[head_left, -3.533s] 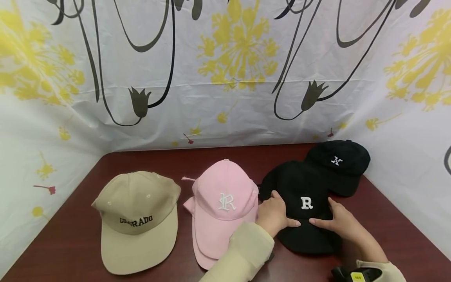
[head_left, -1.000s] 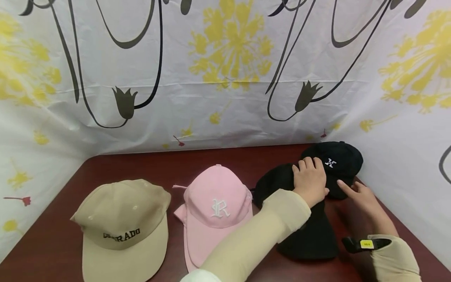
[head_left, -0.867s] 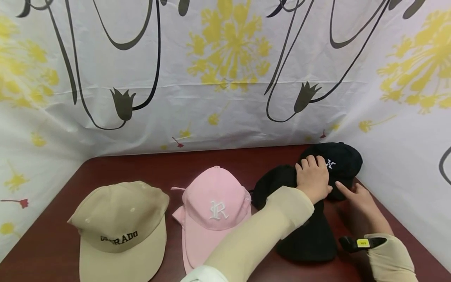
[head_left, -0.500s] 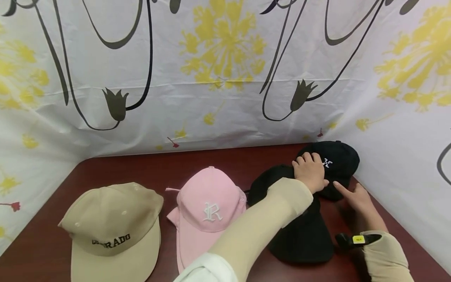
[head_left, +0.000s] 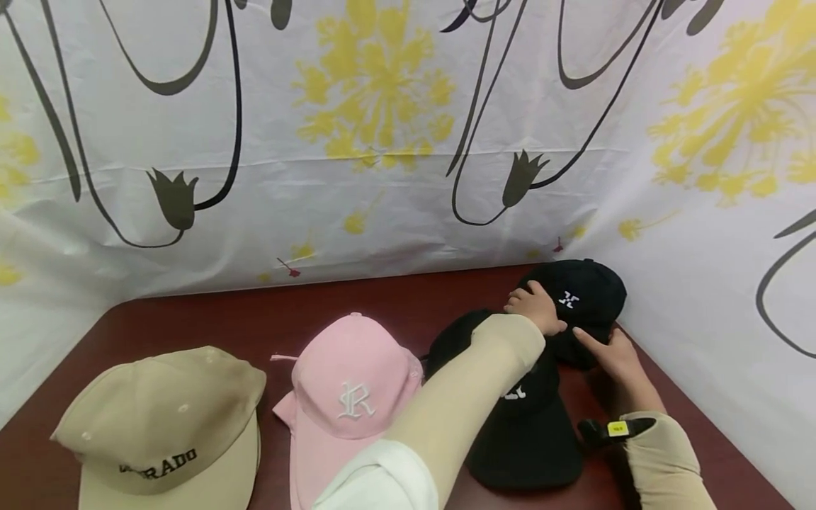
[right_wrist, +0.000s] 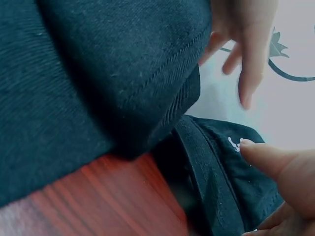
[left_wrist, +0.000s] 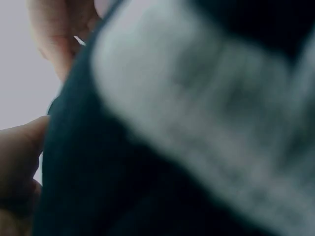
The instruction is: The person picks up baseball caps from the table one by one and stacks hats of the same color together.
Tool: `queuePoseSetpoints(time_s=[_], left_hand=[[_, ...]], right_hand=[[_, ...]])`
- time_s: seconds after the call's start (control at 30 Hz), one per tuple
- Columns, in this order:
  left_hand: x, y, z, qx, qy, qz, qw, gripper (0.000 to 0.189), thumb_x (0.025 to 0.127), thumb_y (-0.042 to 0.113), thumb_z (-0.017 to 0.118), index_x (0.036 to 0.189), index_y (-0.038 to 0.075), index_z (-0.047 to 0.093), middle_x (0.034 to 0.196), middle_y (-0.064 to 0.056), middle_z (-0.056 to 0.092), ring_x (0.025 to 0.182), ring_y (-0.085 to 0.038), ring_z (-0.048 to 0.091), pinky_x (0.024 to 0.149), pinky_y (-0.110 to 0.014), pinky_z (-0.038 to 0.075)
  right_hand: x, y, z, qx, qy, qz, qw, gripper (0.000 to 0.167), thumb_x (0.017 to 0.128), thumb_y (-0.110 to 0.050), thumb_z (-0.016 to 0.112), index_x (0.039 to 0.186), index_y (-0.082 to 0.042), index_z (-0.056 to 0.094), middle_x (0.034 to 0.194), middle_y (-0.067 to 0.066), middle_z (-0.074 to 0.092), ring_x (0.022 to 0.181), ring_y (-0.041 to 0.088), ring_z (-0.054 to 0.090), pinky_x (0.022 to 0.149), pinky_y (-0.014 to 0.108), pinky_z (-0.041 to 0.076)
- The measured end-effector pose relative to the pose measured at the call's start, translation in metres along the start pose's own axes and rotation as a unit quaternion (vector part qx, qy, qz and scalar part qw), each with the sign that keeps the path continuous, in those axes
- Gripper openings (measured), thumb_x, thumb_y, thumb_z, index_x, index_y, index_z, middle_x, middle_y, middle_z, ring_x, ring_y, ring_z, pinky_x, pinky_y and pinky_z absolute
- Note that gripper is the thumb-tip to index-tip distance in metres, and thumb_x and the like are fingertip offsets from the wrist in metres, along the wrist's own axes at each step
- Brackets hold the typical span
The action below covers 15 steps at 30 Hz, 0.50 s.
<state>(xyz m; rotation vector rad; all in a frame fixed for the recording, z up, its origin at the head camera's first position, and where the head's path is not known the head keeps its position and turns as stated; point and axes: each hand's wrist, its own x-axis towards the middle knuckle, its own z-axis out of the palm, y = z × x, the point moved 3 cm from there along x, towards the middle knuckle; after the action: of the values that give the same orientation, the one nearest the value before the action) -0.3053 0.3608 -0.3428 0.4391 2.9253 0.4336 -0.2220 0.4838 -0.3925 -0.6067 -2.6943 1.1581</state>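
Note:
At the back right lies a black cap (head_left: pixel 574 283) with a small white emblem; call it the far cap. My left hand (head_left: pixel 534 308) reaches across to this cap's left side. Its fingers hang fairly straight in the right wrist view. My right hand (head_left: pixel 617 358) holds the brim's right side, thumb on top; in the right wrist view the thumb (right_wrist: pixel 261 152) lies near the emblem and the other fingers are partly hidden. A nearer black cap (head_left: pixel 529 446) sits under my left forearm, its white letter partly covered. That letter fills the left wrist view, blurred.
A pink cap (head_left: pixel 350 368) with a white R stands left of the black caps, partly behind my left sleeve. Farther left is a beige cap (head_left: pixel 166 411) lettered COLORADO. The dark red table (head_left: pixel 255 312) meets a patterned white curtain (head_left: pixel 395 212) at the back and sides.
Both hands have gone from the nearer black cap to the far one. Lately my left hand has moved farther back along it, uncovering part of the nearer cap's letter. The view has swung right.

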Motion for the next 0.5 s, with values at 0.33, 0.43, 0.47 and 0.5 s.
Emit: queuePoseSetpoints(time_s=[0.33, 0.43, 0.47, 0.5], left_hand=[[0.007, -0.015, 0.011, -0.011, -0.107, 0.02, 0.994, 0.086, 0.081, 0.054, 0.059, 0.146, 0.015, 0.018, 0.144, 0.001, 0.027, 0.126, -0.018, 0.036, 0.097, -0.03, 0.033], [0.022, -0.013, 0.025, 0.009, -0.119, 0.034, 0.9922, 0.08, 0.081, 0.055, 0.058, 0.144, 0.016, 0.027, 0.147, 0.002, 0.021, 0.124, -0.019, 0.038, 0.096, -0.032, 0.035], [0.033, -0.012, 0.035, 0.01, -0.109, 0.043, 0.9931, 0.079, 0.08, 0.058, 0.058, 0.141, 0.016, 0.034, 0.145, 0.001, 0.023, 0.122, -0.021, 0.04, 0.095, -0.034, 0.036], [0.038, -0.011, 0.037, 0.013, -0.11, 0.046, 0.9928, 0.076, 0.079, 0.058, 0.058, 0.14, 0.016, 0.037, 0.145, -0.001, 0.024, 0.122, -0.022, 0.04, 0.095, -0.034, 0.036]], right_hand=[[-0.003, -0.002, -0.004, 0.028, -0.017, 0.061, 0.9976, 0.095, 0.09, -0.055, 0.038, 0.133, 0.023, 0.007, 0.134, 0.043, 0.017, 0.122, 0.049, 0.025, 0.099, 0.055, 0.023], [-0.004, 0.001, -0.005, 0.08, -0.024, 0.081, 0.9932, 0.097, 0.089, -0.055, 0.039, 0.136, 0.019, -0.001, 0.139, 0.04, 0.011, 0.127, 0.046, 0.021, 0.102, 0.053, 0.021], [-0.004, 0.001, -0.004, 0.101, -0.026, 0.086, 0.9907, 0.097, 0.089, -0.054, 0.04, 0.137, 0.017, -0.005, 0.141, 0.038, 0.007, 0.129, 0.046, 0.019, 0.103, 0.051, 0.02], [-0.004, 0.002, -0.004, 0.123, -0.028, 0.091, 0.9878, 0.097, 0.089, -0.054, 0.041, 0.137, 0.014, -0.009, 0.143, 0.037, 0.002, 0.131, 0.045, 0.015, 0.103, 0.051, 0.019]])
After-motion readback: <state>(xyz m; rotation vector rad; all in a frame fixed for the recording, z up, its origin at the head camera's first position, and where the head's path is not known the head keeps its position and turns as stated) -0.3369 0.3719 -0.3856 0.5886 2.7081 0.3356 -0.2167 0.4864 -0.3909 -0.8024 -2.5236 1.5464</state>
